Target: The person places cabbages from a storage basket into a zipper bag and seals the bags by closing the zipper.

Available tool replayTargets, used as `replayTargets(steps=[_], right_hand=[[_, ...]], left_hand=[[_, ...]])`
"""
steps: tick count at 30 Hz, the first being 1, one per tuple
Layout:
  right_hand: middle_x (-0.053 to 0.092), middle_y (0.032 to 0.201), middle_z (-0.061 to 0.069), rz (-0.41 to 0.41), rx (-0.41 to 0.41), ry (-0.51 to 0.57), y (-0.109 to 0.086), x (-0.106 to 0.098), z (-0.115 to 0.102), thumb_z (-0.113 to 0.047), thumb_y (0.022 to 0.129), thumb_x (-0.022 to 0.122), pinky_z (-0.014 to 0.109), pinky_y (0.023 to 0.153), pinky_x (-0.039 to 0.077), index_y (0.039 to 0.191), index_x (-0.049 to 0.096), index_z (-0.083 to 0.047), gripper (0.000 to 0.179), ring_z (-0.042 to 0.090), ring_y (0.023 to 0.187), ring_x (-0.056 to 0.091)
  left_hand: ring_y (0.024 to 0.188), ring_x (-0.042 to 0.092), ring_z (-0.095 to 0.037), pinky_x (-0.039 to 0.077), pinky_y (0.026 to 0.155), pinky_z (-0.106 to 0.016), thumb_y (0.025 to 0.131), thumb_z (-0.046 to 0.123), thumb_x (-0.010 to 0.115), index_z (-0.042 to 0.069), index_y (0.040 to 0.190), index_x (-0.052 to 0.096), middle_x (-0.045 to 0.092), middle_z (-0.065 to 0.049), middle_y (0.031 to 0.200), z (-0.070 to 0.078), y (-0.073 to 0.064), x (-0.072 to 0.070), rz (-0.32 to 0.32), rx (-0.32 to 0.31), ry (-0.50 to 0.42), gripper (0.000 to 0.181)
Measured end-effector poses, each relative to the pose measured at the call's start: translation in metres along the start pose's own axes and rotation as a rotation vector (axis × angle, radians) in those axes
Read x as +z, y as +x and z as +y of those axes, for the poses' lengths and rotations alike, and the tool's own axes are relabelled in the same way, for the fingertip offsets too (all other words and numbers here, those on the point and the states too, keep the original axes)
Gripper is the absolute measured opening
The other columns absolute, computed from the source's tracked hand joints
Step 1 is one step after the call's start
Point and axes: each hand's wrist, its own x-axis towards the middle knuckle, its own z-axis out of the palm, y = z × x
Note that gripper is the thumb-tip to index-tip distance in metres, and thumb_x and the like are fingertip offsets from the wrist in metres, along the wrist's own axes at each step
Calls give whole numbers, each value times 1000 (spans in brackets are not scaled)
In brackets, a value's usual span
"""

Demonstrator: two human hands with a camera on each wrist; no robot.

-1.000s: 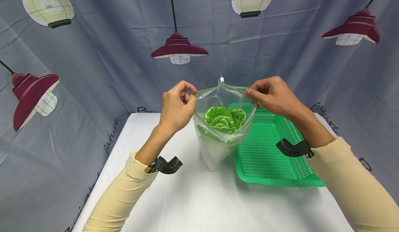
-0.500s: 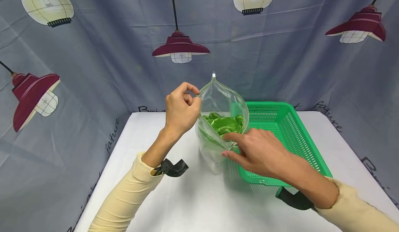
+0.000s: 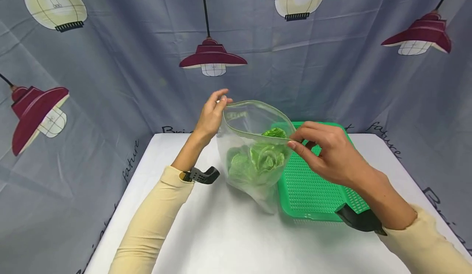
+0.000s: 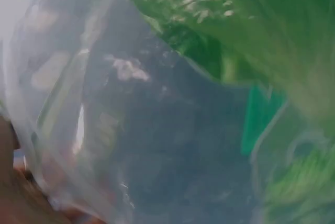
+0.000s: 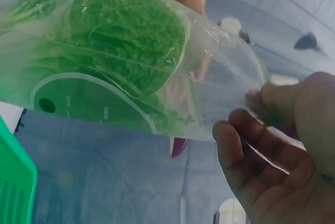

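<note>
A clear zip bag (image 3: 236,143) hangs over the white table with a green leafy vegetable, like lettuce (image 3: 271,157), inside it. Its mouth gapes, and the bottom corner tilts toward the right. My left hand (image 3: 210,116) holds the left end of the rim, thumb and fingers at the corner. At the right end, the thumb and index finger of my right hand (image 3: 328,153) pinch the rim. In the right wrist view the leaves (image 5: 131,35) show through the plastic, near the pinching right hand (image 5: 282,145). The left wrist view is mostly blurred plastic (image 4: 157,130).
A green perforated plastic basket (image 3: 313,194) stands on the table behind and right of the bag. The white tabletop (image 3: 236,245) extends in front. A grey curtain (image 3: 147,81) printed with lamps surrounds the table's back and sides.
My right hand left the right rim, reached to the front of the mouth, and now pinches the right end. The bag has turned, with its left corner now in my left hand.
</note>
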Motion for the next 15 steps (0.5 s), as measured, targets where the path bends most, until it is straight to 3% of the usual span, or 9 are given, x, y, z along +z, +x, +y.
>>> replayTargets(steps=[2,4,6,10,13,15], right_hand=[[63,85,-7,24,34,-31,-4,-1,6,8,77,77,15,64,46,91,72,-9,22,5,67,57],[65,86,-5,62,81,-56,-9,-2,11,10,78,76,14,65,46,92,73,-7,23,5,67,58],[68,86,-2,110,121,-70,-13,-2,18,13,78,75,13,66,46,95,73,-4,24,7,68,61],[72,86,4,208,188,-68,-22,-2,32,14,78,74,13,69,48,108,74,-5,35,5,70,64],[73,88,6,245,235,-107,-24,-2,38,9,81,74,15,72,47,119,70,-8,42,11,74,66],[72,95,9,259,244,-134,-20,0,36,6,83,75,23,79,47,124,67,-7,44,20,85,66]], left_hand=[[105,62,-29,42,99,-39,109,27,33,0,137,49,60,-20,115,-8,-3,-3,-64,28,-142,42],[97,67,-29,44,98,-39,108,27,34,-3,132,52,63,-19,107,-14,-11,-7,-77,80,-231,42],[88,66,-23,46,93,-34,106,27,38,-4,130,53,63,-11,100,-19,-22,-13,-33,134,-271,42],[78,64,-13,50,79,-30,101,18,52,-5,115,61,69,4,86,-34,-41,-21,105,140,-304,29],[71,66,-13,54,71,-30,98,9,59,-9,100,65,72,2,80,-39,-49,-22,193,143,-297,19],[68,66,-15,54,66,-30,97,5,60,-12,96,65,72,-3,79,-36,-52,-19,228,183,-258,18]])
